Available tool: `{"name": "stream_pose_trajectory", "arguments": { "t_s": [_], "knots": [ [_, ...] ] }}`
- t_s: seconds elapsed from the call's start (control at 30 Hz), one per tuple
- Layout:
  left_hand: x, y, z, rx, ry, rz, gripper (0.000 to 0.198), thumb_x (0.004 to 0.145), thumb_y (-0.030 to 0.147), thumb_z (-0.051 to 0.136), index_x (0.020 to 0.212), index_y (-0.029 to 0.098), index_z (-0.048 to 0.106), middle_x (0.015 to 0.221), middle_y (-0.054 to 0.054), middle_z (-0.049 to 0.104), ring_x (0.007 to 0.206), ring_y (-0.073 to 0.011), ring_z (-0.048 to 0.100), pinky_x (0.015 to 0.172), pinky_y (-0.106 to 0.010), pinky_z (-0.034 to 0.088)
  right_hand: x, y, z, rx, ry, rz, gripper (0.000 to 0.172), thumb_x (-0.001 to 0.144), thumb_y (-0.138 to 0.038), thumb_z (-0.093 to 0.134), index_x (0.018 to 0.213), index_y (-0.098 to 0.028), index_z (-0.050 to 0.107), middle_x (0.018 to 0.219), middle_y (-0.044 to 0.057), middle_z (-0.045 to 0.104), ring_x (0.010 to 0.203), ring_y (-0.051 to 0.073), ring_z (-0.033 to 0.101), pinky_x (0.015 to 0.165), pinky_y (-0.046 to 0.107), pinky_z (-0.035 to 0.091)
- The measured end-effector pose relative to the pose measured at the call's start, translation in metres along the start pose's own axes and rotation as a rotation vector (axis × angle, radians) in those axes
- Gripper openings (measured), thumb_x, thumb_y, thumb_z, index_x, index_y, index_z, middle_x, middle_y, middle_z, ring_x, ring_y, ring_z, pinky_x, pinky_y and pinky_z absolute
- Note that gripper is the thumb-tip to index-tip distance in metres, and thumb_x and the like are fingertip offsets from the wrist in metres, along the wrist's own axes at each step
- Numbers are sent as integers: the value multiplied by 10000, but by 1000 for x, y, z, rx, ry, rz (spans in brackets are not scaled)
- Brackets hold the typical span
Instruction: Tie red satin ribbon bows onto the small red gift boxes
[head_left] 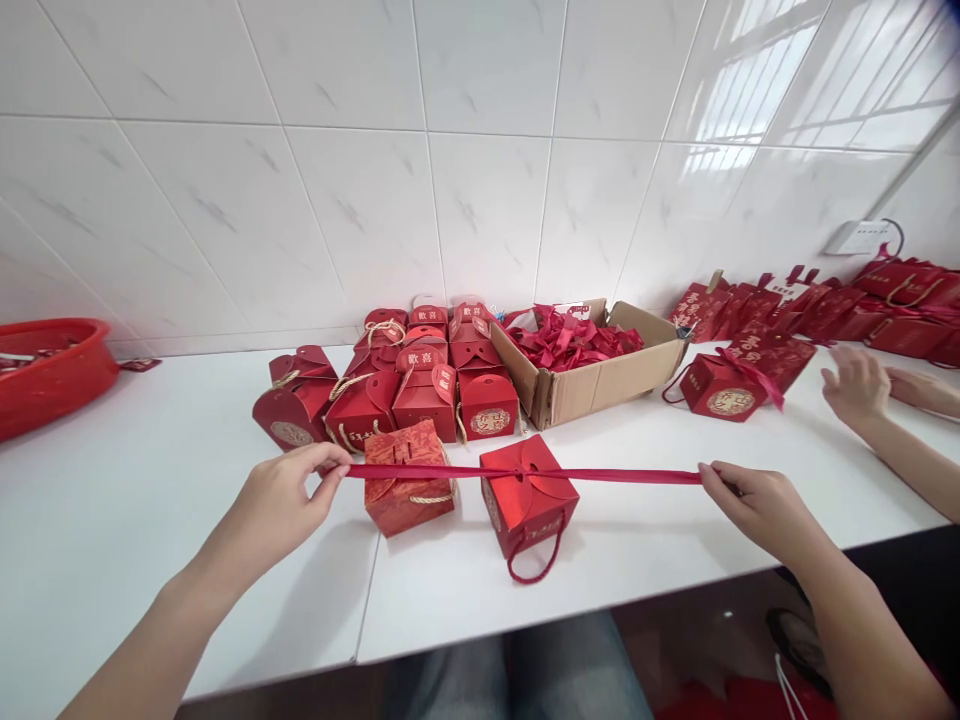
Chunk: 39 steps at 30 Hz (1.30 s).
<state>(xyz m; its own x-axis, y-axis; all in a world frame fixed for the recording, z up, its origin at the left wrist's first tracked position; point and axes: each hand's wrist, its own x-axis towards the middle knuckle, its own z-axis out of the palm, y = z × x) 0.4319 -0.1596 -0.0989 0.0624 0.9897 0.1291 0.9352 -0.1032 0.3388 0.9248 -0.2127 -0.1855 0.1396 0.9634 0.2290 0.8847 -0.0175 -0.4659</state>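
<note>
Head view. The left hand [281,505] pinches one end of a long, narrow red satin ribbon [525,473] between thumb and forefinger, the other fingers loosely curled. The right hand [757,500] is closed on the opposite end with its fingertips. Because it is pulled from both ends, the ribbon runs straight and nearly level across the scene.

It crosses the petal-flap top of a glossy red paper gift box with a cord handle [529,505], which stands near the front edge of the white desk [637,560], midway between the hands. Whether ribbon and flaps touch cannot be told. The ribbon also passes over a patterned red gift box [409,485] just beside the first, on the left.

Behind these, a cluster of closed red gift boxes [420,385] stands against the white tiled wall [480,150]. Next to it is an open brown cardboard carton [600,385], filled with loose red ribbons [574,340] and within arm's reach. A red plastic basin [45,375] sits at far left.

At right, a second person's hands [855,385] rest near a ribboned red box [720,392] and a row of flattened red boxes [825,305].
</note>
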Motion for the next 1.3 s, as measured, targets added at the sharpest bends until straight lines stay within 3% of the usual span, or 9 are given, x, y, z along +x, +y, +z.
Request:
{"name": "stream_pose_trajectory", "arguments": {
  "t_s": [0.2, 0.27, 0.37, 0.6, 0.73, 0.9, 1.07, 1.2, 1.3],
  "knots": [
    [-10, 7, -11, -129, 103, 349, 195, 795, 203, 458, 966, 246, 541, 1290, -53, 485, 1211, -225, 463, 871, -302, 458, 10, 16, -31, 7, -362, 62, 536, 836, -651, 396, 591, -185, 495, 548, 0, 424, 543, 144, 409, 567, 269, 350],
    [-16, 23, -13, -222, 137, 478, 181, 797, 172, 471, 953, 249, 522, 1315, -46, 460, 1232, -210, 454, 960, -320, 425, 17, 12, -46, -11, -320, 45, 549, 820, -668, 422, 578, -181, 500, 541, -2, 417, 535, 138, 406, 546, 262, 340],
    [-20, 58, -3, -319, 38, 614, 134, 849, 178, 478, 951, 252, 525, 1234, -42, 506, 1155, -174, 515, 916, -265, 456, 29, -22, -54, 22, -167, -23, 555, 849, -657, 388, 616, -177, 540, 514, -5, 418, 503, 128, 387, 507, 254, 302],
    [7, 119, 47, -211, -98, 531, 194, 902, 350, 446, 980, 191, 525, 1089, -84, 548, 992, -224, 553, 888, -385, 459, 57, -120, 6, 201, -409, -354, 514, 894, -586, 379, 678, -158, 565, 602, 14, 521, 563, 117, 418, 523, 244, 293],
    [16, 120, 57, -313, -267, 505, 231, 832, 417, 565, 937, 212, 541, 1068, -52, 540, 986, -211, 545, 874, -363, 459, 63, -124, 32, 385, -737, -380, 535, 859, -615, 442, 571, -166, 407, 531, -47, 299, 500, 74, 227, 469, 242, 177],
    [13, 120, 60, -237, -150, 357, 338, 772, 511, 613, 897, 206, 535, 967, -48, 585, 908, -229, 567, 743, -326, 445, 62, -112, 33, 699, -993, -290, 526, 835, -541, 553, 519, -162, 369, 532, -68, 198, 509, 61, 142, 489, 260, 107],
    [10, 124, 58, -59, -234, 274, 459, 834, 601, 452, 618, 197, 482, 574, -11, 541, 557, -182, 517, 523, -266, 285, 55, -115, 31, 929, -887, -246, 366, 805, -459, 636, 709, -113, 700, 494, -62, 313, 514, 62, 217, 494, 246, 158],
    [11, 124, 59, -148, -265, 412, 463, 884, 470, 429, 527, 176, 410, 620, -16, 547, 635, -166, 518, 559, -263, 300, 46, -127, 33, 1017, -710, -247, 322, 754, -436, 696, 787, -119, 748, 615, 6, 535, 590, 86, 356, 548, 247, 283],
    [11, 126, 59, -187, -282, 465, 413, 872, 393, 462, 531, 168, 403, 691, -16, 545, 704, -161, 522, 610, -260, 338, 43, -131, 34, 1050, -664, -250, 336, 751, -435, 698, 721, -103, 738, 578, 4, 502, 565, 82, 329, 523, 246, 261]
  ]
}}
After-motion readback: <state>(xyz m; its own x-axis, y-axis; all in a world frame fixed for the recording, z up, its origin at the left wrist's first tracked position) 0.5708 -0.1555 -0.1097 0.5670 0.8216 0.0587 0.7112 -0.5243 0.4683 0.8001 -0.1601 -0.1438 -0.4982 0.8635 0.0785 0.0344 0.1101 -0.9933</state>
